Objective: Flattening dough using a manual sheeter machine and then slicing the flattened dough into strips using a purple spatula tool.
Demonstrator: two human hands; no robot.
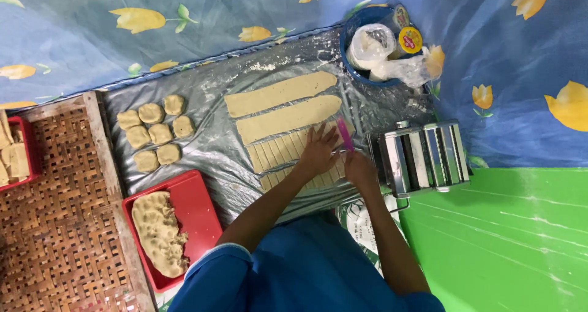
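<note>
Dough strips (pixel 288 156), scored crosswise into narrow pieces, lie directly under both hands on a floury plastic sheet (pixel 208 140). The left hand (pixel 318 151) rests flat on the strips with its fingers spread, gripping nothing. The right hand (pixel 358 168), just beside it, is closed around a pink cutter (pixel 345 134), whose blade points away from the person and meets the dough near the left hand's fingertips. Just beyond the hands lie two long uncut bands of dough (pixel 285 106), side by side. Farther beyond the right hand stands a blue bowl (pixel 352 33) holding plastic bags and a small jar. Right next to the right hand, on its outer side, sits a metal pasta roller (pixel 422 156). Well off to the left hand's side is a cluster of small round dough pats (pixel 153 134), and nearer the person on that side a red tray (pixel 196 214) carries a lump of dough. A woven mat (pixel 55 226) lies farther left.
</note>
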